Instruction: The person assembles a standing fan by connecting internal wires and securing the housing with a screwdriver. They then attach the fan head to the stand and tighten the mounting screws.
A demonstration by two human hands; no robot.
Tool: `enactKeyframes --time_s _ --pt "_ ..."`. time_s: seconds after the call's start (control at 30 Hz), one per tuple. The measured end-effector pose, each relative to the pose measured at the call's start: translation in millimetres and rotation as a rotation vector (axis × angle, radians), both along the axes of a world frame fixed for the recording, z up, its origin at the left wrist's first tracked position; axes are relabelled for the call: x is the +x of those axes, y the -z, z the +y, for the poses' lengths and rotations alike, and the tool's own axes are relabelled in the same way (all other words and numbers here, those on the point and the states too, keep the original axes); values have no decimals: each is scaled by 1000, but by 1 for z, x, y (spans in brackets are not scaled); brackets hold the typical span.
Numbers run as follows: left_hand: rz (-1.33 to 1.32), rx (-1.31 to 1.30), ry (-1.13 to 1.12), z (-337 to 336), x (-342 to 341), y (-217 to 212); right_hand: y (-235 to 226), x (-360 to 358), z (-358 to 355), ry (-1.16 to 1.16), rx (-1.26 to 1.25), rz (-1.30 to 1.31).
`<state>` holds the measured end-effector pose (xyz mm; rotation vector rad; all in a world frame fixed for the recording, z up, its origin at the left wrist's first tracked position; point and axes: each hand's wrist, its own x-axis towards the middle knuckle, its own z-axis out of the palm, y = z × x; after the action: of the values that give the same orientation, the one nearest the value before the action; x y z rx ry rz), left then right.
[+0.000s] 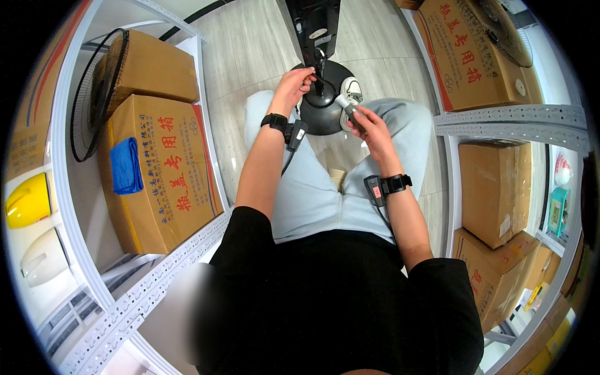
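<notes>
Left hand [297,80]: fingers pinched shut on a small dark part at the foot of the fan's upright — which part, too small to tell.
Right hand [369,125]: closed round the grey handle of a screwdriver [347,107], tip aimed left toward the hub.
Fan base [325,100]: round, black, on the pale floor just beyond the knees, between both hands; black stand column [314,28] rising on its far side.
Slip risk: screwdriver tip close to the left fingers — likely to jab them if it skids off.
Loss risk: a small loosened fastener could roll away under the grey shelving [206,150] at left.
Snag risk: wrist straps with dangling cords near the hub, liable to catch.
Surroundings: cardboard boxes [159,169] left and right; fan grille [94,94] far left.
</notes>
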<state>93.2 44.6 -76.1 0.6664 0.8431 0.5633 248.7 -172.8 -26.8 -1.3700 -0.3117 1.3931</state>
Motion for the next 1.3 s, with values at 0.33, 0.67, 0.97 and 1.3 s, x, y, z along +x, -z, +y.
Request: enactKeyframes --time_s 0.33,0.67,0.97,1.3 --pt "-14 -16 -127 -7 18 7 17 -17 4 -50 -20 -156" --pt "-59 -51 -128 -7 16 12 20 -25 12 -80 -28 -107" --pt "128 17 -173 1 15 8 22 -28 22 -70 -43 54" --pt "85 90 -7 21 14 -8 19 -33 25 -25 -49 46"
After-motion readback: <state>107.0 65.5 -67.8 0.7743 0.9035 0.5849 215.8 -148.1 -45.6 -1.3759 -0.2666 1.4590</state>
